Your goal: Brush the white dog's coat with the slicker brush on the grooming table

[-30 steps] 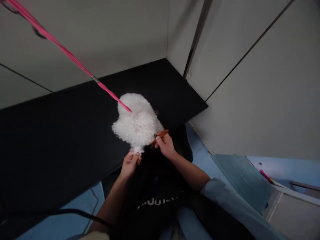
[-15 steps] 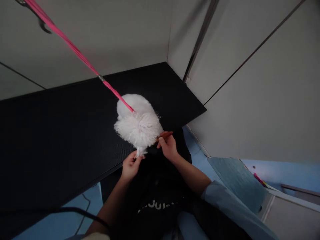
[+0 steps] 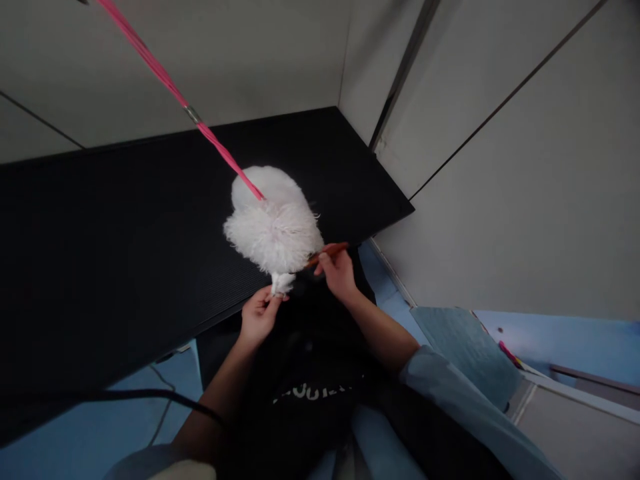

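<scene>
A fluffy white dog [image 3: 277, 233], seen from above, is on the black ribbed table [image 3: 125, 233] near its front edge. A pink tether [image 3: 220, 148] runs down from the upper left to the dog's neck. My left hand [image 3: 260, 317] pinches the tip of a thin furry part, which looks like a paw [image 3: 281, 283], held out toward me. In my right hand [image 3: 337, 272] is a slim tool with an orange-brown handle [image 3: 333, 251]. Its working end points left, close to the dog's fur, and is too dark to make out.
Pale wall panels [image 3: 500, 200] border the table behind and on the right. A black cable [image 3: 135, 396] crosses at the lower left over a blue floor [image 3: 185, 370]. My black apron [image 3: 305, 360] is against the table edge. A teal board [image 3: 463, 347] is at the lower right.
The view has shifted slightly, so the dog and tether sit higher in it. My right hand's tool now points at the gap above the paw. Both hands keep their hold.
</scene>
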`<act>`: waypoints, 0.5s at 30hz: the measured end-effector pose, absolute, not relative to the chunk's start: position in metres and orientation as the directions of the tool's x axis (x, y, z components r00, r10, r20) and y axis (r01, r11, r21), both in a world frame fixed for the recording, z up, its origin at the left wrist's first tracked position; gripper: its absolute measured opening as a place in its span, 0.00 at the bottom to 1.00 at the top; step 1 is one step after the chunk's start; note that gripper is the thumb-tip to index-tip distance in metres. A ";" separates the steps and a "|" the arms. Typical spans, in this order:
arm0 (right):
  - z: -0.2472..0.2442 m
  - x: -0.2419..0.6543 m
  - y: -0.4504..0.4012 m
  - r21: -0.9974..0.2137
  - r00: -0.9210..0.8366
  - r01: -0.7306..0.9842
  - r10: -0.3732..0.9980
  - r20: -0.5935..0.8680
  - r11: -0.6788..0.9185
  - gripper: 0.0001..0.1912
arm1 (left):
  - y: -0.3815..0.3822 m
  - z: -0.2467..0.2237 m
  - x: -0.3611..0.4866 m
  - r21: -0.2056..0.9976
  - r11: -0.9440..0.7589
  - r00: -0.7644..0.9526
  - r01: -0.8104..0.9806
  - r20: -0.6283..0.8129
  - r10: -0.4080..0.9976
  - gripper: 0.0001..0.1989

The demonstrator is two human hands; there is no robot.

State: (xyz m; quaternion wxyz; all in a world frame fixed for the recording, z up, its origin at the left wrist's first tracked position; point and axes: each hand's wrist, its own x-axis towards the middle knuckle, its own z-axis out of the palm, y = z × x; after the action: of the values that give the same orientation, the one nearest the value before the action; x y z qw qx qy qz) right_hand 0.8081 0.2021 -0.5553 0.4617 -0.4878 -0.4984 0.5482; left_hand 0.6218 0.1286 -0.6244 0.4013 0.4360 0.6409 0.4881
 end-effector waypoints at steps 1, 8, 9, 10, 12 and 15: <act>-0.555 0.808 0.203 -0.997 -0.081 -0.026 0.995 -0.065 -0.068 0.17 | 0.129 -0.624 0.622 0.975 0.143 -0.298 0.171 -0.087 0.951 0.17; -0.553 0.807 0.200 -0.996 -0.128 0.016 0.987 -0.095 -0.093 0.14 | 0.129 -0.618 0.627 0.970 0.143 -0.292 0.194 -0.082 0.953 0.16; -0.553 0.808 0.200 -0.996 -0.132 0.022 0.987 -0.093 -0.090 0.14 | 0.130 -0.618 0.627 0.972 0.144 -0.288 0.184 -0.087 0.954 0.16; -0.553 0.808 0.200 -0.995 -0.190 0.034 0.976 -0.102 -0.097 0.13 | 0.130 -0.617 0.627 0.974 0.145 -0.285 0.175 -0.091 0.954 0.15; -0.552 0.809 0.201 -0.991 -0.301 0.055 0.944 -0.134 -0.123 0.12 | 0.131 -0.615 0.627 0.977 0.156 -0.281 0.148 -0.110 0.953 0.14; -0.551 0.810 0.204 -0.993 -0.155 0.039 0.981 -0.117 -0.113 0.11 | 0.133 -0.611 0.626 0.976 0.207 -0.271 0.068 -0.182 0.945 0.14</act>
State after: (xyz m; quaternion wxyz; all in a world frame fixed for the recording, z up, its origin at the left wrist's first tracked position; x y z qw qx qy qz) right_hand 0.8099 0.2037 -0.5512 0.4218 -0.4948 -0.5155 0.5581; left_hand 0.6255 0.1330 -0.6113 0.4516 0.4008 0.6323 0.4854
